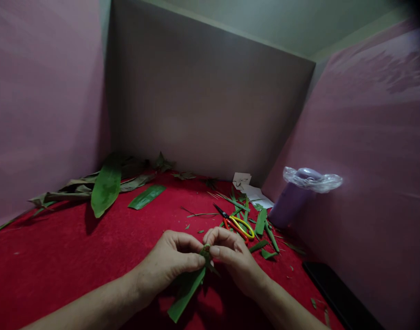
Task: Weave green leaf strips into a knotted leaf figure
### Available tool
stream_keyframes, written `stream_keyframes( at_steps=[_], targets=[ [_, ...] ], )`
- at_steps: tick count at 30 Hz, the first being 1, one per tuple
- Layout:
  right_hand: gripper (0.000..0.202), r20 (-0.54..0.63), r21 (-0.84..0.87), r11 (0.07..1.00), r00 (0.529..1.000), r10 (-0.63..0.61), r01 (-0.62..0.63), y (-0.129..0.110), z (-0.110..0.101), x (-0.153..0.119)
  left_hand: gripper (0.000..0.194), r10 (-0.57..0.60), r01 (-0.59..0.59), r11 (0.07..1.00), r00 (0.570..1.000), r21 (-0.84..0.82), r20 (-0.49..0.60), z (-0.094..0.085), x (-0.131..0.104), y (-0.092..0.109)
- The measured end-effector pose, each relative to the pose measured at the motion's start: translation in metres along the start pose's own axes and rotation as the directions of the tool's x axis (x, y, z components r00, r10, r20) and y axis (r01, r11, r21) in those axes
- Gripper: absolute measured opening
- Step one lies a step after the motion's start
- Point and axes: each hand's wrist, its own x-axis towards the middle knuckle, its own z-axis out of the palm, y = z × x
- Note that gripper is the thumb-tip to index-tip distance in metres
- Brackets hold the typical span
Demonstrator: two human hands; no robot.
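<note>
A green leaf strip (187,295) hangs down from between my two hands, its upper end folded into a small bundle. My left hand (172,256) pinches that bundle between thumb and fingers from the left. From the right, the thumb and fingertips of my right hand (230,252) close on the same folded top end. A small brownish spot shows at the tip, but the details of the fold are partly hidden by my fingers. Just beyond my right hand lie scissors (234,222) with one red and one yellow handle and dark blades.
Cut leaf pieces (261,222) lie scattered around the scissors on the red cloth (93,261). A purple container (290,204) with clear plastic at its top stands right, near white papers (256,195). A black flat object (337,288) lies at lower right; broad leaves (107,185) lie back left.
</note>
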Motion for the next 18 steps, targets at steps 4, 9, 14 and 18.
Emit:
stream_keyframes(
  at_steps=[4,9,14,18],
  targets=[
    [0.013,-0.015,-0.025,0.998,0.998,-0.053,0.053,0.001,0.0004,-0.0001,0.012,-0.015,0.015,0.999,1.0,-0.052,0.008,-0.0021,0.0023,-0.0022],
    [0.013,-0.041,-0.23,0.939,0.962,-0.271,0.255,-0.0007,0.0032,-0.0012,0.012,-0.037,0.033,0.997,0.997,-0.074,-0.061,-0.0029,0.0038,-0.0052],
    [0.008,-0.025,-0.388,0.88,0.951,-0.308,0.275,-0.0031,0.0048,-0.004,0.012,-0.025,0.022,0.998,0.999,-0.059,-0.043,-0.0016,0.0032,-0.0039],
    [0.009,-0.093,-0.316,0.92,0.958,-0.272,0.231,-0.0024,0.0054,-0.0052,0.012,-0.033,0.026,0.997,0.996,-0.078,-0.084,-0.0017,0.0027,-0.0009]
  ],
)
